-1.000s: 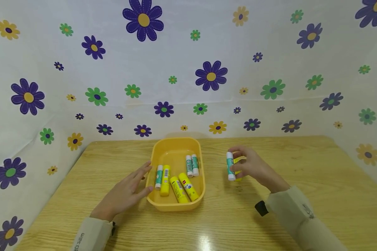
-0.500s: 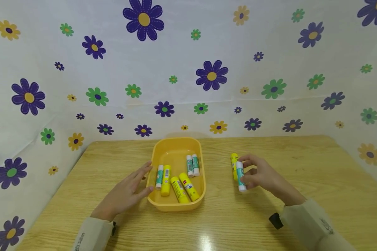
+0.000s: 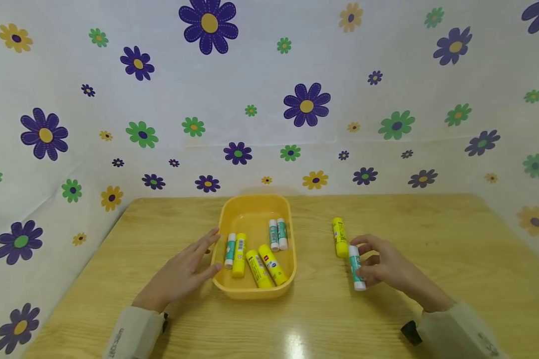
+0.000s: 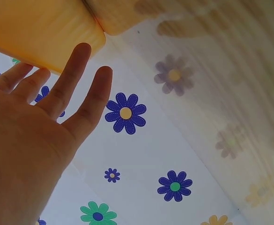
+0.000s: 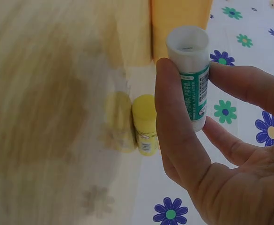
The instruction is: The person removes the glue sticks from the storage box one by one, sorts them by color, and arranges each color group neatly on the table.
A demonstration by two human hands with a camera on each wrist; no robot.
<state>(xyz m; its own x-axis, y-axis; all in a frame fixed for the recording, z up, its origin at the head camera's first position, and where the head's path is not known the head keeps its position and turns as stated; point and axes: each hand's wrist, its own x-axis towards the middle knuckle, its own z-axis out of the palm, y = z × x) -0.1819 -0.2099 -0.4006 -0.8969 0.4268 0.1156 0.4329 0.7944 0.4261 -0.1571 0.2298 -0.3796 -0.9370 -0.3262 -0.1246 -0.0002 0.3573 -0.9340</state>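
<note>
My left hand (image 3: 179, 275) lies loosely spread at the tray (image 3: 255, 294) while my right hand (image 3: 388, 268) pinches a teal-and-white glue stick (image 3: 354, 265) beside 1 yellow stick (image 3: 340, 237) on the table (image 3: 431, 229), which a bump could send rolling.

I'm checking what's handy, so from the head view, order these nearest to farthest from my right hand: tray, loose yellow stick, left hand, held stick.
1. Held stick: in the right hand.
2. Loose yellow stick: on the table, just left.
3. Tray: farther left.
4. Left hand: at the tray's left side.
</note>
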